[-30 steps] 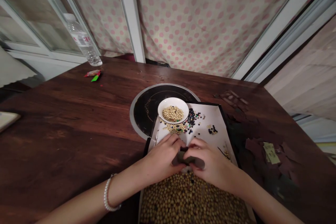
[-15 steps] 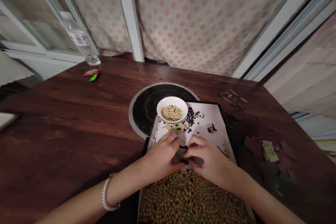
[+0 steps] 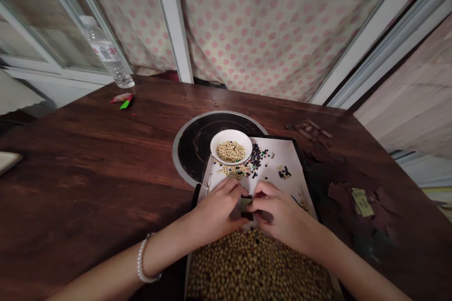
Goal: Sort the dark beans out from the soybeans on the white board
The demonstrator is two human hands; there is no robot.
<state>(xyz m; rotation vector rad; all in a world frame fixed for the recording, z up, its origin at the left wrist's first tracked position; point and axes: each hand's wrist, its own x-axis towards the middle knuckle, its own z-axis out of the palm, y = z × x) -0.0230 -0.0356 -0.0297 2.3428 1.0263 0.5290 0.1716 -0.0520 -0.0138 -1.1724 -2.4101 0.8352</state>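
Between my two hands is a small dark flat piece with a pale greenish patch (image 3: 245,205), partly hidden by the fingers. My left hand (image 3: 219,204) pinches its left side, thumb below and fingers above. From the right, my right hand (image 3: 284,214) grips the other side with bent fingers. Both hands are over a shallow white-lined box (image 3: 282,150) with black edges. Just below them lies a thick layer of tan beads (image 3: 254,268). Beyond the fingers, a white bowl (image 3: 231,147) of cream beads sits at the box's far left corner.
Loose black and coloured beads (image 3: 259,156) lie beside the bowl. A dark round plate (image 3: 194,146) is set in the wooden table (image 3: 88,164). To the right are dark brown scraps (image 3: 341,196) with a yellow label (image 3: 362,202). A plastic bottle (image 3: 109,54) and wrapper (image 3: 123,99) stand far left.
The greenish patch shows a little more between my fingers. My right fingers have shifted slightly; both hands otherwise keep their place.
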